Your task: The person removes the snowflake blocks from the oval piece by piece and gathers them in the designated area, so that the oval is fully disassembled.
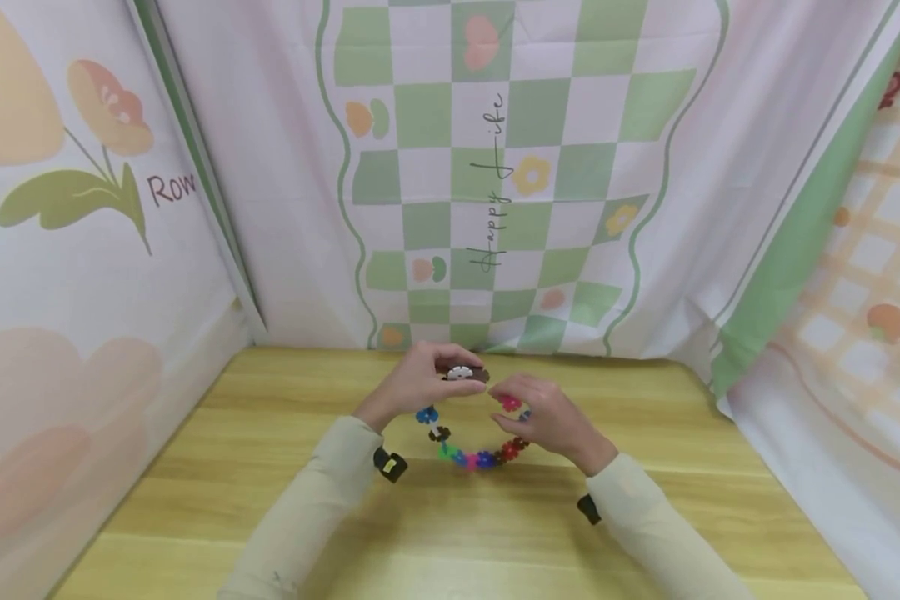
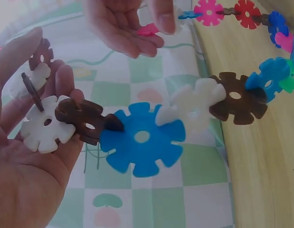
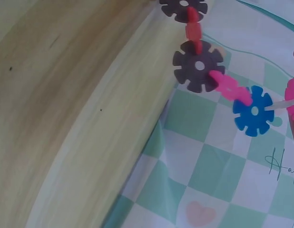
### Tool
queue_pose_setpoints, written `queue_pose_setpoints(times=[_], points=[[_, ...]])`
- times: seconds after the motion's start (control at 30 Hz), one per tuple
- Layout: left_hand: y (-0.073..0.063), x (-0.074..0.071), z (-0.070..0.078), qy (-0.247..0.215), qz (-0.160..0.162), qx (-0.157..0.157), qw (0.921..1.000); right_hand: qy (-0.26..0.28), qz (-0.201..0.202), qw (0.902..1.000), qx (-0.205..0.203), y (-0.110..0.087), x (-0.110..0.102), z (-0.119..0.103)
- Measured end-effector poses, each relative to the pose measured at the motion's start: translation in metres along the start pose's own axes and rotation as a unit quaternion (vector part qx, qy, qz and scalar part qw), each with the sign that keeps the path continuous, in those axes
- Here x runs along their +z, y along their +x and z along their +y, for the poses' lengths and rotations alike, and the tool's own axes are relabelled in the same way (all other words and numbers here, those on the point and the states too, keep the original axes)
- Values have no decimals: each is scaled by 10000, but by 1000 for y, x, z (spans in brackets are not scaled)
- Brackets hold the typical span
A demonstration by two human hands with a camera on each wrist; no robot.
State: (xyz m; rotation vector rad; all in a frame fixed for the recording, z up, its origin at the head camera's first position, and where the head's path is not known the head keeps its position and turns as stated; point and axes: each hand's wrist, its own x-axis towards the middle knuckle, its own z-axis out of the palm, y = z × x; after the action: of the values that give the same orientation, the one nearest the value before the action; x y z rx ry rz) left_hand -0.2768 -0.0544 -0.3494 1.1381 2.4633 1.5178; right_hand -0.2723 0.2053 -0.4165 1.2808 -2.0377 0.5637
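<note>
A chain of slotted, flower-shaped plastic discs (image 1: 486, 459) hangs in a curve between both hands above the table. My left hand (image 1: 418, 379) grips one end, with white and brown discs between thumb and fingers. In the left wrist view a white disc (image 2: 37, 135) lies against the left palm, and a large blue disc (image 2: 142, 159) hangs beyond it. My right hand (image 1: 555, 419) pinches the other end near a pink disc (image 1: 509, 403); its fingers partly hide that end. A blue disc (image 3: 254, 126) joins on there in the right wrist view.
Under the hands lies a wood-grain table (image 1: 495, 542). A green-and-white checked curtain (image 1: 480, 175) hangs at its back edge. Printed cloth walls (image 1: 67, 292) stand on both sides. Black straps (image 1: 390, 464) circle the wrists.
</note>
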Motion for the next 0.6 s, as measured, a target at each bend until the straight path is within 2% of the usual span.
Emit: queue_pose_setpoints(times=[0.33,0.47,0.6], points=[[4,5,4,103,-110,181,9997,261,-174,9988,385,0,-9,-2],[4,6,5,215,-103,208,9995,255,-31,9984,506,8,-19,-2],[5,7,5,267,-88,256,9993,574,257,9950,774,17,-29,-2]])
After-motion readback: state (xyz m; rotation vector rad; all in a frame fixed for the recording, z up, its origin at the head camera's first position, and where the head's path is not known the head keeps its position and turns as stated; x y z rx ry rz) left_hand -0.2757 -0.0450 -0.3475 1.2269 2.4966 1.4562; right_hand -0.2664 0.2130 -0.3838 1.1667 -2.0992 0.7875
